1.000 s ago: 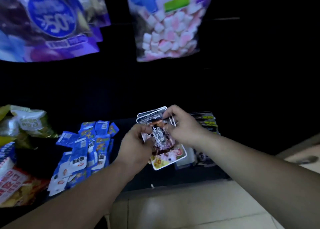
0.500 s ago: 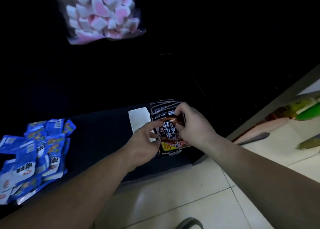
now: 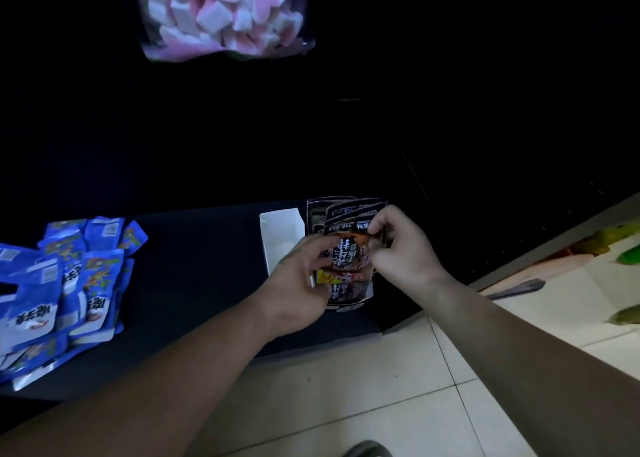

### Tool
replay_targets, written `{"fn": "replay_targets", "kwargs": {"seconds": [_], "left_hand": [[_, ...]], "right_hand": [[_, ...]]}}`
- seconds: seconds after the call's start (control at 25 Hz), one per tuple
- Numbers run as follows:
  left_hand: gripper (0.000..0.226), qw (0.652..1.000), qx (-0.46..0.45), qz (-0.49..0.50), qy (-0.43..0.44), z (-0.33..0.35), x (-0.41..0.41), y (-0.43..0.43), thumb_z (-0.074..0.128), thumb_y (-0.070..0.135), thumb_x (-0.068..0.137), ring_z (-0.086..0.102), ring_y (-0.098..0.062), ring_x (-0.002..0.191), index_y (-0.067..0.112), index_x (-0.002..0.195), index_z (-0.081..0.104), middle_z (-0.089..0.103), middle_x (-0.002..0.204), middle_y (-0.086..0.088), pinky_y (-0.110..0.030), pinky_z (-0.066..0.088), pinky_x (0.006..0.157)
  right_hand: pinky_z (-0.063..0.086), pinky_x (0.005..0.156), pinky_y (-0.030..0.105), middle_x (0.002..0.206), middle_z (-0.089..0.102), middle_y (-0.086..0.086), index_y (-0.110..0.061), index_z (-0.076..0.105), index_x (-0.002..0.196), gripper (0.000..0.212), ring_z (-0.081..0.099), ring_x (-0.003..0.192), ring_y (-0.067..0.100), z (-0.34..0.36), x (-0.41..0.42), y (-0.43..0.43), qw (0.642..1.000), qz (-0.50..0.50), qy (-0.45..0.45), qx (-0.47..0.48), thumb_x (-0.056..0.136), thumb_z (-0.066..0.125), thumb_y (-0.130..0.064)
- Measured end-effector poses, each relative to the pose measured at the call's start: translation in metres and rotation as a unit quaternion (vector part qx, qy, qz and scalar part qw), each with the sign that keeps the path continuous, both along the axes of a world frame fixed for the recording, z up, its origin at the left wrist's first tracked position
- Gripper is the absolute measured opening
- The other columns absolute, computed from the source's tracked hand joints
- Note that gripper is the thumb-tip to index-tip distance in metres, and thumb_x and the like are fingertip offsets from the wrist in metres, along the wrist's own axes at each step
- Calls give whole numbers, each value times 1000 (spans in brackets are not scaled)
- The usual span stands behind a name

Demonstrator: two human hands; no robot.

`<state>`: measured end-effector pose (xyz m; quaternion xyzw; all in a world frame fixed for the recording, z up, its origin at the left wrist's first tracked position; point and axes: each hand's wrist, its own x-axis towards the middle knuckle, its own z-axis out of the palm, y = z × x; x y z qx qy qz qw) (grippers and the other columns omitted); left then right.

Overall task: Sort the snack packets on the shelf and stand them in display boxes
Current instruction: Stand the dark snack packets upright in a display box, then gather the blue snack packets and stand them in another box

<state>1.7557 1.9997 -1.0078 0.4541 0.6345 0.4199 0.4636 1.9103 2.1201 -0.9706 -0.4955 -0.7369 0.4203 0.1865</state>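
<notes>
The left hand [image 3: 304, 278] and right hand [image 3: 403, 252] are each pinching, fingers curled, the front dark printed foil snack packet [image 3: 348, 257]. It is standing in the dark printed cardboard display box [image 3: 346, 297] near the black shelf's [image 3: 194, 266] front right corner, and the box is looking nearly full. Blue foil packets [image 3: 69, 283], heaped loose at the left edge, are awaiting sorting. The white cardboard box [image 3: 280, 231] is appearing empty.

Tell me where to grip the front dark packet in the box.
Probably pinch the front dark packet by its side edges, from above: it stands upright in the display box, more packets close behind. The left hand and right hand hold it there.
</notes>
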Motion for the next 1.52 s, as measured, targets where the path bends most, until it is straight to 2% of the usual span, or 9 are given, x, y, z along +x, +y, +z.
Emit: {"fn": "replay_targets", "kwargs": {"seconds": [0.12, 0.24, 0.4, 0.6, 0.76, 0.96, 1.16, 1.36, 1.52], "left_hand": [[71, 1000, 7, -16, 17, -15, 12, -6, 54, -14, 88, 44, 5, 134, 27, 145, 43, 37, 140, 29, -18, 39, 112], [67, 999, -3, -11, 53, -29, 12, -12, 54, -11, 87, 49, 1, 131, 26, 142, 48, 42, 139, 19, -29, 42, 114], [58, 992, 11, 6, 126, -28, 2, -12, 56, -6, 88, 53, 5, 120, 26, 137, 53, 49, 132, 19, -23, 44, 108], [47, 983, 43, 34, 176, -19, -13, -10, 60, 2, 89, 50, 2, 117, 24, 130, 58, 50, 129, 20, -12, 41, 101], [48, 983, 23, -19, 181, -28, -5, -12, 64, 5, 86, 43, 12, 120, 28, 128, 60, 39, 141, 31, 5, 31, 90], [28, 982, 76, 42, 169, -34, 1, -10, 64, -2, 82, 55, 12, 100, 23, 95, 63, 56, 118, 24, -3, 39, 75], [29, 981, 68, 82, 160, -35, 2, -11, 61, -3, 79, 58, 3, 103, 23, 91, 64, 60, 113, 18, -7, 43, 83], [28, 985, -12, 92, 147, -43, -3, -18, 63, 6, 87, 59, -2, 103, 31, 99, 63, 60, 114, 17, -19, 49, 87], [30, 983, -34, 99, 151, -47, -2, -26, 60, 8, 89, 61, -2, 105, 33, 106, 63, 60, 115, 17, -26, 53, 86]], "right_hand": [[58, 84, 36, 115, 60, 2, -27, 56, 95, 27, 60, 105, 18, -9, 15, -8, 998, 14, -31, -44, 86, 63, -2], [57, 91, 38, 113, 65, 1, -29, 62, 94, 22, 64, 104, 20, -14, 22, -15, 994, 4, -56, -97, 87, 65, -8], [54, 77, 36, 111, 67, 4, -29, 61, 93, 26, 64, 101, 22, -9, 19, -15, 984, -15, -33, -175, 89, 58, -3], [53, 96, 55, 118, 62, 9, -37, 50, 88, 37, 61, 110, 31, -17, 6, -13, 973, -20, -1, -231, 71, 61, -6], [50, 77, 29, 123, 50, 1, -34, 36, 107, 50, 56, 105, 17, -19, 8, -19, 992, 47, -75, -86, 80, 63, -2], [35, 113, 31, 167, 1, -17, -46, 19, 155, 103, 10, 152, 7, -14, 7, -18, 955, 220, -161, 115, 77, 69, -1], [20, 126, 44, 171, 4, -7, -41, 12, 161, 80, -2, 158, 14, -42, 20, -15, 902, 284, -288, 147, 99, 60, -31], [32, 121, 48, 167, 28, 2, -30, 41, 153, 66, 24, 155, 27, -47, 19, -16, 904, 248, -239, 255, 94, 70, -33], [1, 129, 42, 172, -10, -7, -36, -2, 163, 67, -12, 158, 14, -52, 9, -29, 870, 300, -309, 239, 109, 39, -38]]}}
